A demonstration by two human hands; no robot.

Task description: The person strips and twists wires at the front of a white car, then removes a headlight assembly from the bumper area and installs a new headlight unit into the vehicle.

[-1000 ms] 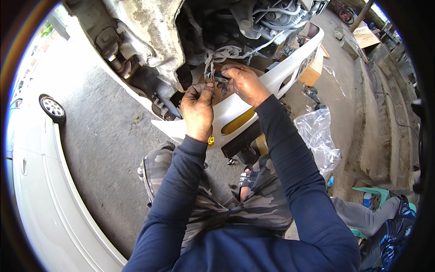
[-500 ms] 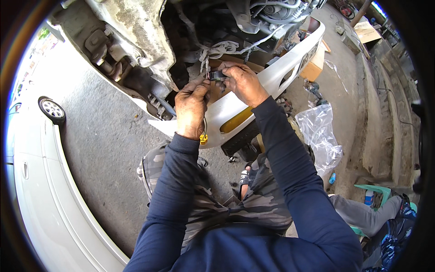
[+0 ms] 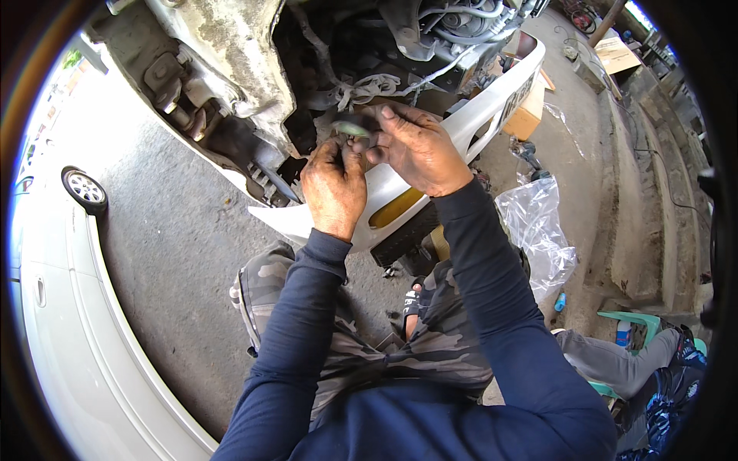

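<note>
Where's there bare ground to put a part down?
Most room: the grey pavement between the parked white car and the left end of the white bumper. A narrower bare strip runs between the clear plastic and the concrete steps. It is crowded around the left hand and right hand, beside wiring.

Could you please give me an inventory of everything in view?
Vehicle front: one, off-white, top
Bumper: one, white, centre to upper right
Wiring: one bundle, grey, beyond hands
Blurred item: one, dark and green, at fingers
Boxes: at least two, brown, upper right
Plastic sheet: one, clear, right
Car: one, white, left
Seat: one, green, lower right
Co-worker's leg: one, grey-trousered, lower right
Sleeves: two, navy, below
Left hand: one, smudged, centre
Right hand: one, smudged, centre
</note>
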